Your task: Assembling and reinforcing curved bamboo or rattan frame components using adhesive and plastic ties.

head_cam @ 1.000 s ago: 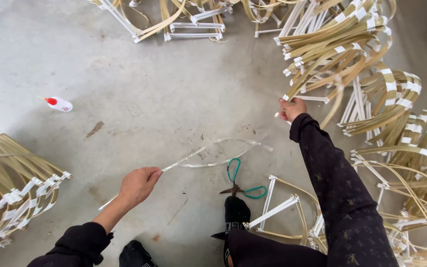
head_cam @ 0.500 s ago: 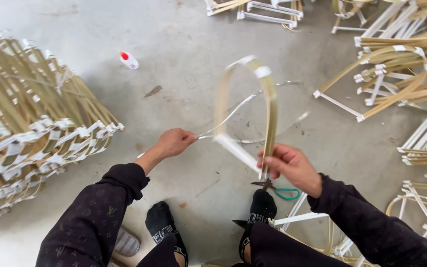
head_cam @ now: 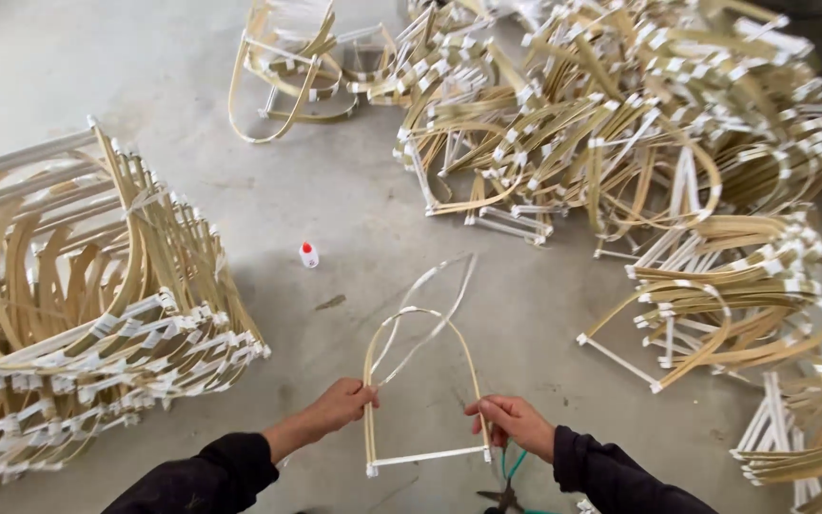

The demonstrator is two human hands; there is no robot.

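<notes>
Two hands on one bent bamboo frame (head_cam: 420,381) — an arch of pale strip closed at the bottom by a white crossbar (head_cam: 427,461). Its long axis runs away from the person, curved top far, crossbar near. Left hand (head_cam: 340,405) grips the left leg, fingers curled shut around it; a loose white strip (head_cam: 435,305) runs from this hand up across the arch. Right hand (head_cam: 511,424) pinches the right leg just above the crossbar corner, fingers pressed together. Both hands equally near, frame between them, held just above the concrete floor (head_cam: 354,190). Scissors (head_cam: 503,493) lie under the right wrist. Small glue bottle (head_cam: 308,254) stands well beyond. Stacked frames (head_cam: 78,314) left, loose heap (head_cam: 639,124) far right.
</notes>
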